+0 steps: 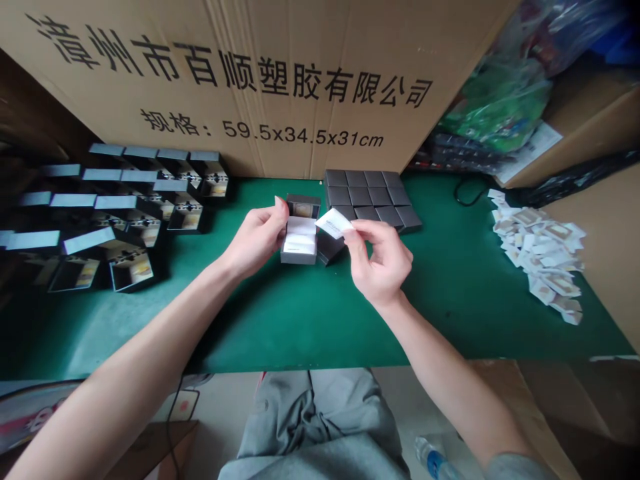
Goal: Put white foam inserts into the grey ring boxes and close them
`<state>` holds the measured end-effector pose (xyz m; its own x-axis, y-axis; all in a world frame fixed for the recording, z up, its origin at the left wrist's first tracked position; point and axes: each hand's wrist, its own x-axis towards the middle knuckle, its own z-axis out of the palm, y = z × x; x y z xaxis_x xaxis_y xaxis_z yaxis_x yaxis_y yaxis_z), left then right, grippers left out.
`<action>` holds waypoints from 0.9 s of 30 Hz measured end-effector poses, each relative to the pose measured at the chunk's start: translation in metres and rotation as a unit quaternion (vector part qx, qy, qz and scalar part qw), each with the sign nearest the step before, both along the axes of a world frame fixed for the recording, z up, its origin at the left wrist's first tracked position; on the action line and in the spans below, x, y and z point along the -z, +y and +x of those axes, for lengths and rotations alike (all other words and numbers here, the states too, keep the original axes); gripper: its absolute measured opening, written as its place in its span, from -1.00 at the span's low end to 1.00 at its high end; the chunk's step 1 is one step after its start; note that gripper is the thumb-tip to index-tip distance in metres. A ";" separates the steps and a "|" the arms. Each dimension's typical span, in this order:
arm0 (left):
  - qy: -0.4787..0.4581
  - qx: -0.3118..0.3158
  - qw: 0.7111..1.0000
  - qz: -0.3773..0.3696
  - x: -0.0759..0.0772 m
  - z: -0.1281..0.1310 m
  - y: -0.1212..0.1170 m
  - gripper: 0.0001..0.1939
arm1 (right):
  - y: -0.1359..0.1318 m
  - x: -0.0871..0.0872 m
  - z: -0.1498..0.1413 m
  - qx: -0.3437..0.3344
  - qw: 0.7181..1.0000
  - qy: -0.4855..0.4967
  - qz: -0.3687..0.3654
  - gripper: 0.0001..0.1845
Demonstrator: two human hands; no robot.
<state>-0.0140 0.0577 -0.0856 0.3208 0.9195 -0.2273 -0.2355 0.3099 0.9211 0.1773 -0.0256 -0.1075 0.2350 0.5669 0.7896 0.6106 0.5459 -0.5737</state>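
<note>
An opened small dark grey gift box [299, 256] with white lining inside stands near the middle of the table. My left hand [263, 235] grips it from the left, thumb up along its side. In my right hand [377, 257] a small white printed card [333, 224] is pinched between thumb and fingers, just right of the box and tilted. Partly hidden behind that hand, another dark box [330, 248] touches the opened one's right side. Behind them, several closed dark boxes [367, 190] sit in a tight block.
Rows of opened boxes [133, 270] fill the left of the green table [300, 333]. A pile of small white pieces [537, 247] lies at the right. A large printed carton [280, 40] stands behind. Plastic bags [500, 107] are at the back right.
</note>
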 end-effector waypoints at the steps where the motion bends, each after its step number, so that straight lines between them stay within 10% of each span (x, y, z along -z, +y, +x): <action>1: 0.012 0.008 1.000 0.017 0.000 0.000 -0.001 -0.42 | 0.000 -0.001 0.001 -0.002 1.000 -0.029 -0.002 -0.85; 9: 0.012 0.067 0.995 0.077 0.003 -0.002 -0.003 -0.38 | 0.005 -0.001 0.001 -0.087 0.978 -0.187 0.014 -0.75; 27: 0.049 0.144 0.979 0.135 0.012 -0.005 0.001 -0.32 | 0.009 -0.004 0.000 -0.009 0.942 -0.300 0.149 -0.75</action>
<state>-0.0186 0.0592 -0.0975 0.5640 0.8252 -0.0306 -0.0811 0.0923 0.9924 0.1776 -0.0169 -0.1031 -0.3116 0.2986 0.9021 0.7649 0.6421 0.0517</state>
